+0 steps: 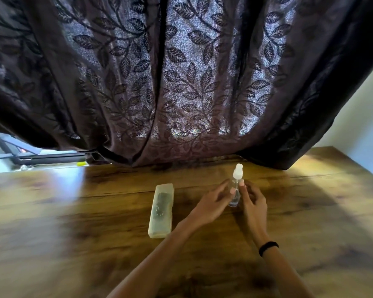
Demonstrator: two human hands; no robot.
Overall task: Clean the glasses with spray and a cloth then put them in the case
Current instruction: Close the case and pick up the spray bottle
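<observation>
A clear spray bottle [235, 188] stands upright on the wooden bench [95, 211], flanked by both hands. The left hand [211, 203] and right hand [253, 203] have loosely curled, parted fingers [232, 191], tips touching the bottle's sides. The translucent case [161, 210] lies shut, just left of the left hand.

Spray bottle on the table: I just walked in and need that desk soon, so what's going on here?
A person has both hands around a small clear spray bottle standing upright on the wooden table; the left hand and right hand flank it. A closed translucent case lies to its left, untouched. No glasses or cloth are out.
</observation>
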